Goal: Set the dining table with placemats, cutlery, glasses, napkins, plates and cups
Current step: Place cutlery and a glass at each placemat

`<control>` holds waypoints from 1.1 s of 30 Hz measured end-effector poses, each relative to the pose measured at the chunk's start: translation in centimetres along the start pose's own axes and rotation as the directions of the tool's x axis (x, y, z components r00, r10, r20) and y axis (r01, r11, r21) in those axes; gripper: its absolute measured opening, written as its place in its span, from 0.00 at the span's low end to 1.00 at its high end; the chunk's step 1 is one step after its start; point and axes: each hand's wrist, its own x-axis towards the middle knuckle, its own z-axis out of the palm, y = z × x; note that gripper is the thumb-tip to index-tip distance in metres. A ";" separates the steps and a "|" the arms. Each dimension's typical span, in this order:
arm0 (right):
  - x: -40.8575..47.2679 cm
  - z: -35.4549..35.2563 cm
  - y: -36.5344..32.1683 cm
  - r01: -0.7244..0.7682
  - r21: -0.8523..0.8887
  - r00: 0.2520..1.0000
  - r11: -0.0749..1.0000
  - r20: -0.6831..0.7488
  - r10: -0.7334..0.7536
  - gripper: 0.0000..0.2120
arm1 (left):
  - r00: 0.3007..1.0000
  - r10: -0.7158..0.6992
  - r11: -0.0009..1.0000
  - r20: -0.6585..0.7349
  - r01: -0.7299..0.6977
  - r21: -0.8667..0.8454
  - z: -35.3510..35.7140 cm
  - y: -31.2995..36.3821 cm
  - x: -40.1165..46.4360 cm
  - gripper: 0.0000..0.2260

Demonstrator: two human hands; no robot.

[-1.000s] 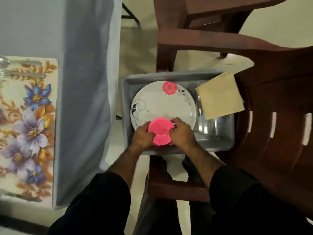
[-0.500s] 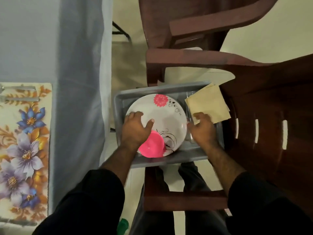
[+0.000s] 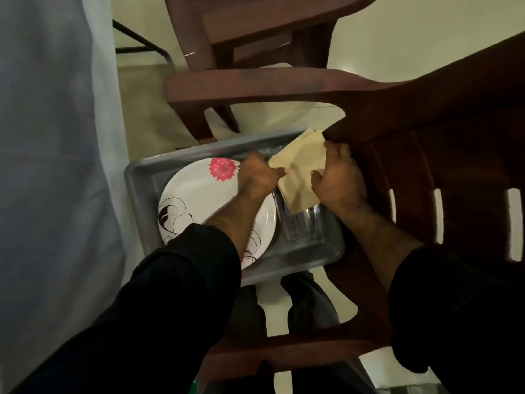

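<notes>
A grey plastic tub (image 3: 136, 191) sits on the seat of a brown chair. Inside it lies a white plate (image 3: 199, 200) with a pink flower and black swirls. Clear glasses (image 3: 301, 226) stand at the tub's right side. A stack of beige napkins (image 3: 298, 172) rests on top of the glasses. My left hand (image 3: 257, 177) pinches the napkins' left edge. My right hand (image 3: 338, 177) grips their right side, thumb on top. My left sleeve hides the plate's near edge and the pink cup.
The brown chair's armrest (image 3: 270, 86) and slatted back (image 3: 454, 166) close in beyond and to the right of the tub. A second brown chair (image 3: 255, 27) stands beyond. The table's blue-grey cloth (image 3: 56, 166) hangs at the left.
My left hand has left the plate and pink cup and crossed right to the napkins. My right hand has closed on the napkins. The camera has shifted, and the placemat has left the view.
</notes>
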 end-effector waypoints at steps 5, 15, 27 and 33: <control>0.1 0.8 -0.1 -0.033 0.018 0.999 0.999 0.028 0.032 0.34 | 0.999 -0.047 0.997 -0.025 0.045 -0.063 0.8 -0.5 -0.4 0.13; 1.3 0.2 -2.3 -0.111 0.703 0.968 0.702 0.237 -0.084 0.48 | 0.895 0.222 0.787 0.388 0.070 -0.612 -8.2 -1.3 -1.6 0.11; -2.1 8.4 -14.4 -0.391 0.694 0.863 0.605 0.504 -0.019 0.15 | 0.995 -0.095 0.943 0.008 0.093 -0.318 -17.3 -15.0 0.3 0.14; -3.7 9.1 -14.0 -0.195 0.497 0.945 0.846 0.325 0.027 0.20 | 0.981 -0.074 0.991 -0.180 0.092 0.093 -16.4 -16.2 -1.1 0.11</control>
